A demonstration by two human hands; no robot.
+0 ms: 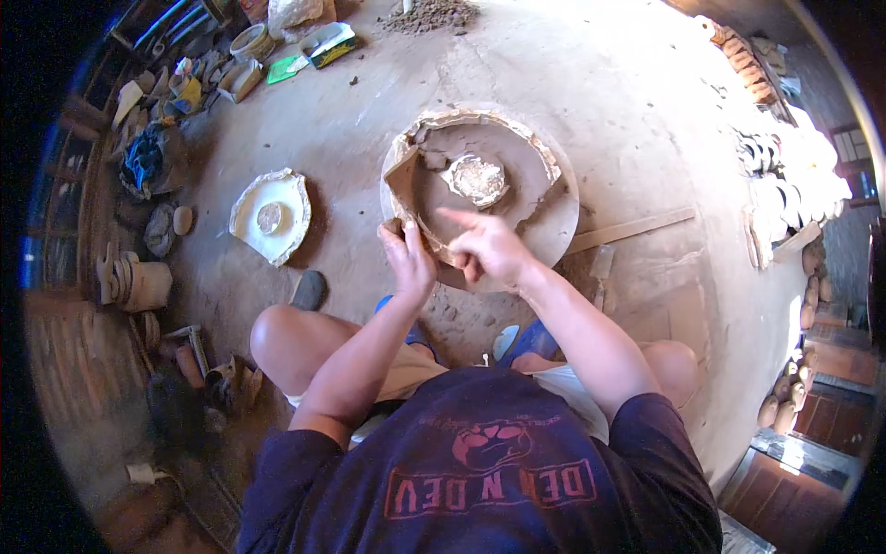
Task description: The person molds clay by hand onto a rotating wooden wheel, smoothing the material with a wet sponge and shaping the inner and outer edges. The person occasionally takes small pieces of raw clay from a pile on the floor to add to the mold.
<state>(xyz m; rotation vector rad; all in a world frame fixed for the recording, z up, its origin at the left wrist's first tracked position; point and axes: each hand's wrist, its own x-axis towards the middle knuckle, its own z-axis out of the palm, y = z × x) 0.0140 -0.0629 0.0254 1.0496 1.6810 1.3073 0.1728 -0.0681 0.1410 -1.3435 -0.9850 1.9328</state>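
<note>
In front of me, a large round plaster mould [551, 164] with a rough, chipped pale rim rests on a round board [565, 217]. Brown clay [498, 138] lines part of its inside, and a strip of clay [402, 180] stands against the left wall. A pale, rough-topped round core [478, 179] rises at its centre. My left hand [413, 263] is at the near-left rim, fingers closed round what looks like a small lump of clay [394, 225]. Over the near inner wall is my right hand [489, 247], index finger stretched leftward, the other fingers curled; nothing shows in it.
A smaller white mould [242, 222] with a central knob lies left on the floor. Near my left knee is a dark rounded stone [310, 290]. A wooden slat [637, 229] and a flat-bladed tool [602, 265] lie right. Containers [242, 80] crowd the far left; stacked pieces [784, 198] stand right.
</note>
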